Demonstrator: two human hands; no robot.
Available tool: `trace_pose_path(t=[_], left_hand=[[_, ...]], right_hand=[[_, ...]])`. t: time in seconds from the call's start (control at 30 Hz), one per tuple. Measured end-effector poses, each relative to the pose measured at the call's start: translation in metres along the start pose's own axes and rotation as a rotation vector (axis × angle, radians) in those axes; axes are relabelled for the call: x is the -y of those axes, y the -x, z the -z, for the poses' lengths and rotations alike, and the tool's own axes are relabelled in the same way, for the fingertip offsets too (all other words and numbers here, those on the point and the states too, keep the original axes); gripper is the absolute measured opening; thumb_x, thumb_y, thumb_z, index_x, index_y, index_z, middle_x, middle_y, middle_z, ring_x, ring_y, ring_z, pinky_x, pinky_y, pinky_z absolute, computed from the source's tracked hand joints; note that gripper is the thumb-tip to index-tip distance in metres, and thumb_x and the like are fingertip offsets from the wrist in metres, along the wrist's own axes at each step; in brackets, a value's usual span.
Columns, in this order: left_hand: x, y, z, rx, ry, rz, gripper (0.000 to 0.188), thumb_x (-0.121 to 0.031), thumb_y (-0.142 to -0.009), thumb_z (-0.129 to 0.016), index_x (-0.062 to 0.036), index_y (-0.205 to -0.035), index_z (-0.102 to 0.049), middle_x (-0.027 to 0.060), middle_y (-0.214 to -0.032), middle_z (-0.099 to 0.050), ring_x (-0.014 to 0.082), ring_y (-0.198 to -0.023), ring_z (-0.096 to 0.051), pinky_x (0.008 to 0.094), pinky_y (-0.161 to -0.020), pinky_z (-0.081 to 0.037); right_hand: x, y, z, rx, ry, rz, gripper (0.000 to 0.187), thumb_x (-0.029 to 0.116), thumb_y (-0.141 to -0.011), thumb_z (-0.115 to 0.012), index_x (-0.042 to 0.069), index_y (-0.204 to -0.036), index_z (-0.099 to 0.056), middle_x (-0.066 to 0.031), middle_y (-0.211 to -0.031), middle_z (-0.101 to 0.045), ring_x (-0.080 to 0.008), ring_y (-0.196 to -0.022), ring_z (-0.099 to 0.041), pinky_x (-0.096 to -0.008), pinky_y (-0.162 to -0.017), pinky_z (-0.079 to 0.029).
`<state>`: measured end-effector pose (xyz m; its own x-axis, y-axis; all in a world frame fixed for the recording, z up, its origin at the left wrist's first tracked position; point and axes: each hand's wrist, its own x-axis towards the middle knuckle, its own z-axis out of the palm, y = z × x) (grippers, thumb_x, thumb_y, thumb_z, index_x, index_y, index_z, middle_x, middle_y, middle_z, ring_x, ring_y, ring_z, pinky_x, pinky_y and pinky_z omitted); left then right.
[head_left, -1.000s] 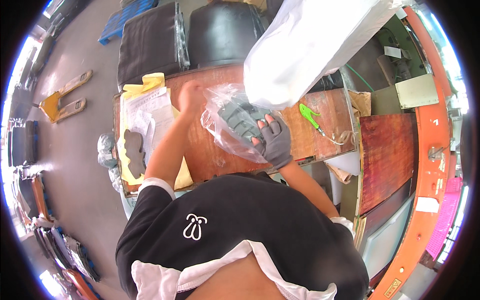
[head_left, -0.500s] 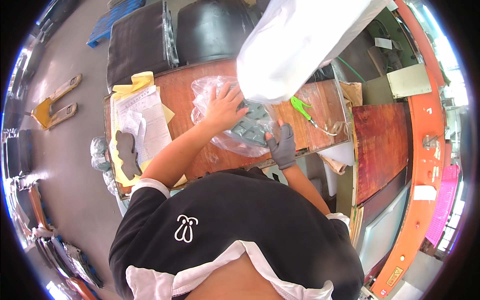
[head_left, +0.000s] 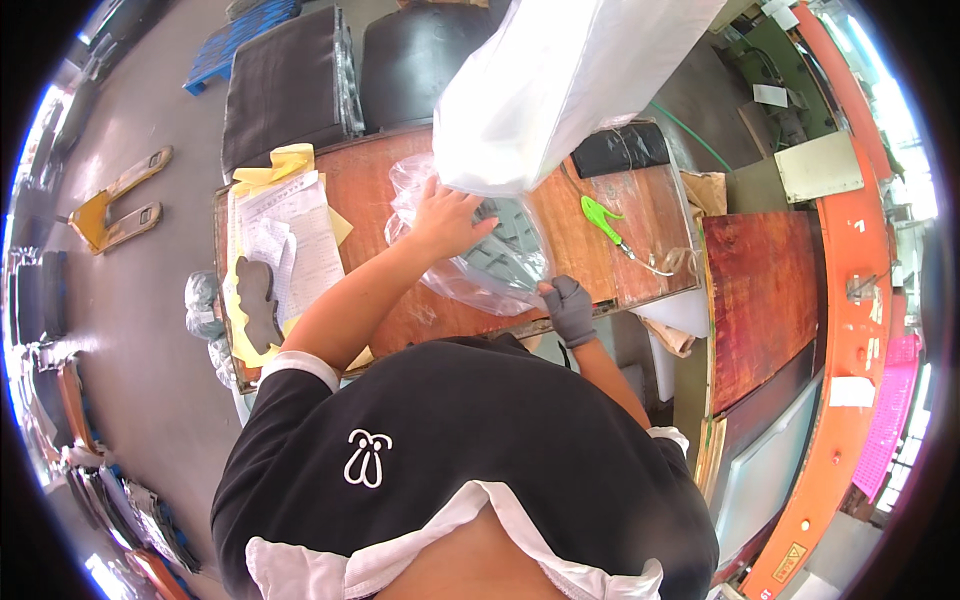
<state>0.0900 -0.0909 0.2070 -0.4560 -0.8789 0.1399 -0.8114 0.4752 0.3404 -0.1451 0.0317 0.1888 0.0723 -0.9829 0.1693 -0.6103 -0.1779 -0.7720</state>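
A clear plastic bag [head_left: 470, 290] lies on the wooden table, with grey-green moulded pieces [head_left: 515, 240] inside it. My left hand [head_left: 450, 222] rests palm down on the bag with its fingers spread. At the bag's near right corner, my right hand [head_left: 570, 308], in a grey glove with bare fingertips, is closed on the edge of the plastic. Hanging over the far side of the bag, a large white plastic sheet [head_left: 560, 90] hides part of it. To the right lies a green air blow gun [head_left: 602, 218] with a hose.
Papers [head_left: 295, 230] with a dark wavy-edged piece [head_left: 260, 305] cover the table's left end. A black plastic-wrapped item [head_left: 620, 150] lies at its far right. Stacked black sheets [head_left: 285, 90] stand behind. A yellow pallet jack [head_left: 105, 215] is on the floor, left. An orange machine frame [head_left: 840, 400] rises right.
My right hand has closed its fingers and drawn slightly toward me and to the right. The white sheet appears farther left, uncovering the black wrapped item. My left hand stays on the bag.
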Motion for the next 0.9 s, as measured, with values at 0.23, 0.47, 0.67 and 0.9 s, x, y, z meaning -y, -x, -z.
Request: trace_pose_path(t=[0.23,0.47,0.67,0.9], left_hand=[[-0.006,0.000,-0.005,-0.095,-0.023,-0.024,0.050,-0.041,-0.084,-0.054,-0.0118,-0.124,-0.050,0.0124,-0.125,-0.051,0.0327,-0.122,-0.041,0.0540,-0.104,-0.021],[0.046,-0.017,0.001,-0.239,0.218,0.117,0.038,-0.033,-0.084,-0.053,-0.0116,-0.114,-0.057,0.0085,-0.124,-0.052,0.0272,-0.122,-0.041,0.0511,-0.102,-0.025],[0.104,-0.029,-0.015,-0.055,0.446,0.459,0.029,-0.034,-0.085,-0.057,-0.0073,-0.096,-0.063,0.0155,-0.092,-0.065,0.0315,-0.086,-0.062,0.0417,-0.079,-0.047],[0.154,-0.062,-0.017,-0.274,1.183,0.768,0.051,-0.037,-0.080,-0.066,0.0002,-0.113,-0.057,0.0144,-0.106,-0.063,0.0298,-0.092,-0.062,0.0393,-0.084,-0.047]], right_hand=[[0.059,-0.048,0.004,-0.159,0.182,0.308,0.041,0.030,-0.079,-0.066,-0.001,-0.104,-0.056,-0.0194,-0.113,-0.053,-0.0346,-0.102,-0.053,-0.0396,-0.084,-0.044],[0.059,-0.086,-0.056,0.085,0.643,0.411,0.070,0.046,-0.077,-0.061,-0.007,-0.120,-0.048,-0.0284,-0.127,-0.044,-0.0451,-0.116,-0.040,-0.0539,-0.097,-0.031],[0.047,-0.084,-0.060,0.042,0.621,0.496,0.069,0.047,-0.079,-0.059,-0.007,-0.120,-0.049,-0.0287,-0.127,-0.044,-0.0442,-0.116,-0.040,-0.0540,-0.096,-0.031],[0.056,-0.084,-0.057,0.089,0.621,0.482,0.067,0.045,-0.078,-0.060,-0.006,-0.120,-0.050,-0.0280,-0.127,-0.044,-0.0439,-0.115,-0.041,-0.0539,-0.095,-0.032]])
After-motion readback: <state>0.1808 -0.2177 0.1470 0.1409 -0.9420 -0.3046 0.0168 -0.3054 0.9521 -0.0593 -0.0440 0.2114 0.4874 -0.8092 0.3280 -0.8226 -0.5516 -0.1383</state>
